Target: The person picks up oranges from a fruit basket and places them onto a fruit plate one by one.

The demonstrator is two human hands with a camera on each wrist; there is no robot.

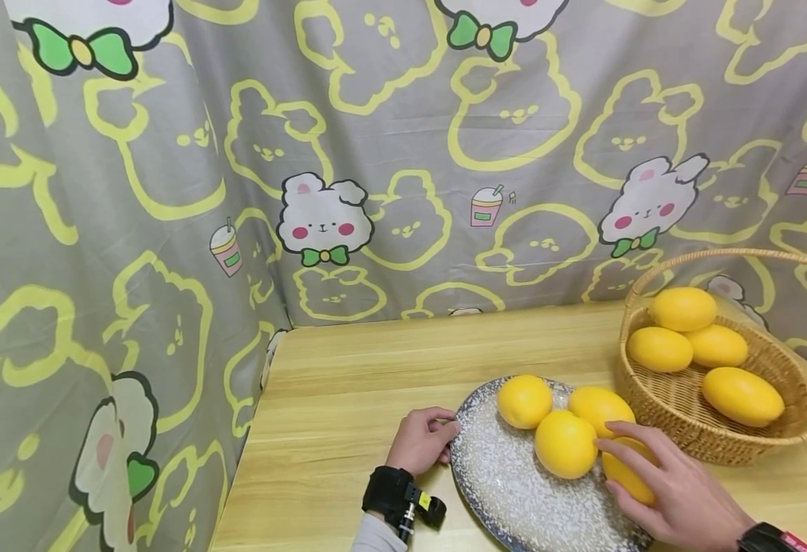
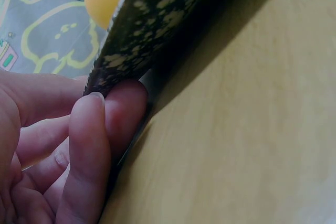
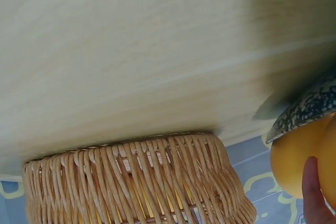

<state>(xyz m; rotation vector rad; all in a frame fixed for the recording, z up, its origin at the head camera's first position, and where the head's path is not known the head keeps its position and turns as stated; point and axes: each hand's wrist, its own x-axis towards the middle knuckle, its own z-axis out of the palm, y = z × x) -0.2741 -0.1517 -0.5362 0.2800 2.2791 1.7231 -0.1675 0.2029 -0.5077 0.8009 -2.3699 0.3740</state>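
A speckled grey plate (image 1: 506, 491) lies on the wooden table near its front edge. My left hand (image 1: 443, 438) pinches the plate's left rim; in the left wrist view my fingers (image 2: 86, 145) curl under the dark speckled rim (image 2: 157, 19). On the plate lie a few yellow fruits (image 1: 565, 443). My right hand (image 1: 641, 468) curls over the one (image 1: 624, 477) nearest the plate's right edge. The right wrist view shows that fruit (image 3: 294, 161) under the plate's rim (image 3: 310, 108), with one fingertip (image 3: 312, 192) on it.
A wicker basket (image 1: 679, 418) with a hoop handle stands at the right, holding several more yellow fruits (image 1: 682, 308); its woven wall (image 3: 136, 182) is close to my right wrist. A cartoon-printed grey curtain (image 1: 375, 153) hangs behind and to the left of the table (image 1: 348, 399).
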